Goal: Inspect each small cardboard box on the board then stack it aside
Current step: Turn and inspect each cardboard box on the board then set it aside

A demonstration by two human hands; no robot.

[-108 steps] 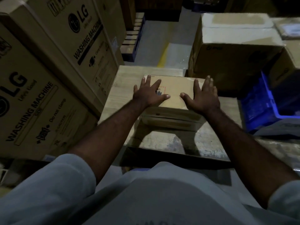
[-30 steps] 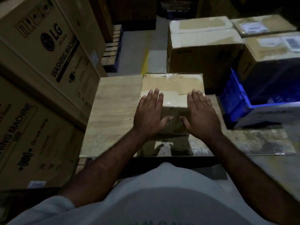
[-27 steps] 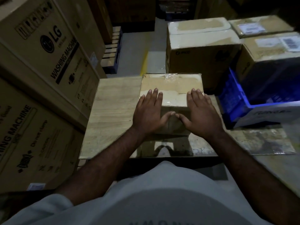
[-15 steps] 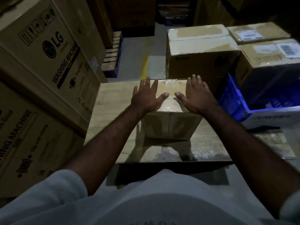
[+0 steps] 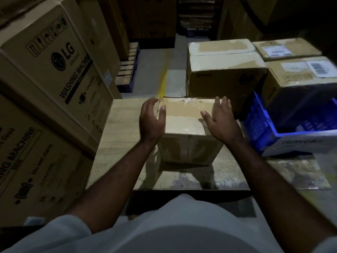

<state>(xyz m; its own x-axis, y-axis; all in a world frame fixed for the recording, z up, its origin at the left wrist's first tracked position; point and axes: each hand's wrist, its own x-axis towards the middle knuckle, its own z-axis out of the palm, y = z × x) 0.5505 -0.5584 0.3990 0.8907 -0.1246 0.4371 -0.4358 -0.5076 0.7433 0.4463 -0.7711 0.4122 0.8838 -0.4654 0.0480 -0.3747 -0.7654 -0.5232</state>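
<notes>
the small cardboard box (image 5: 184, 114) sits on the wooden surface (image 5: 124, 128), towards its far edge. its taped top faces up and a plain side wall is turned to the person, a pose that leaves the top seam and the near wall open to a look. the left hand (image 5: 150, 121) stands at the box's left top edge and the right hand (image 5: 221, 121) at its right top edge, palms facing each other across the box. that reads as a bracket for turning or lifting it, not a press from above.

the left fingers (image 5: 148, 105) are curved over the box's far left corner, with the thumb spread above the top face. motion blur hides whether they clamp the cardboard, so i cannot tell. the right fingers (image 5: 223, 104) are nearly straight and close together along the box's right edge, the thumb stretched inward over the top, curled round nothing.

by my reading the inspection is in hand and the stacking not yet done — the box rests flat on the surface. just right of the box lies a blue crate (image 5: 262, 125). behind the box stands a larger taped carton (image 5: 222, 70), and behind and to the right of the box are labelled cartons (image 5: 299, 75) — perhaps where checked boxes go, though that is a guess. left of the box rise washing machine cartons (image 5: 54, 73), so the open way out for a lift looks to be the box's right side.
</notes>
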